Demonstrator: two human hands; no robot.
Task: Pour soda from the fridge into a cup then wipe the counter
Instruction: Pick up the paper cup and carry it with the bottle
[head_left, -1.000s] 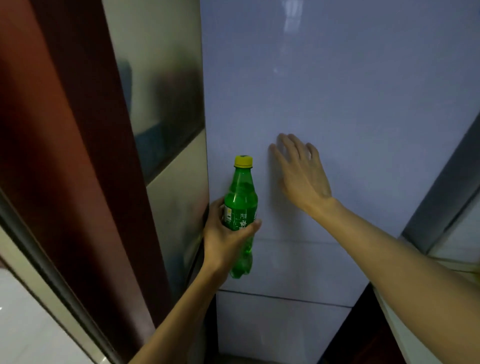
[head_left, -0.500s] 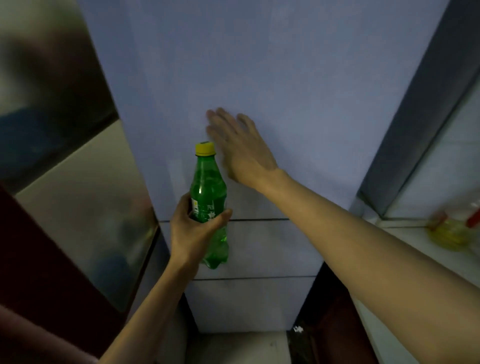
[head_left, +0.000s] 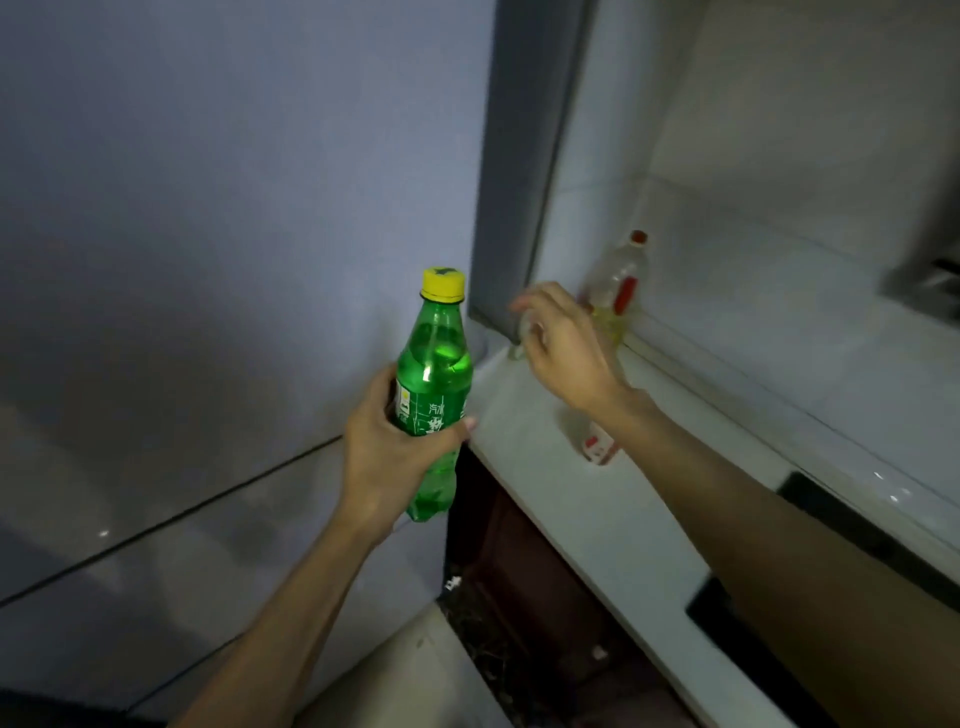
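A green soda bottle (head_left: 434, 364) with a yellow cap stands upright in my left hand (head_left: 395, 452), which grips its label, in front of the shut pale fridge door (head_left: 234, 208). My right hand (head_left: 563, 345) hovers empty with loose fingers above the white counter (head_left: 587, 519), off the fridge. Under my right wrist a small clear cup with a red mark (head_left: 597, 447) sits on the counter, partly hidden by my arm. Something small and clear (head_left: 519, 345) shows behind my right fingers; I cannot tell what it is.
A clear oil bottle (head_left: 621, 283) with a red cap and handle stands at the counter's back against the tiled wall. A black hob edge (head_left: 852, 525) lies to the right. Dark cabinet fronts (head_left: 519, 561) run below the counter.
My right hand has left the fridge door and swung right over the counter. The view has turned right, and the bottle has moved with my left hand toward the counter.
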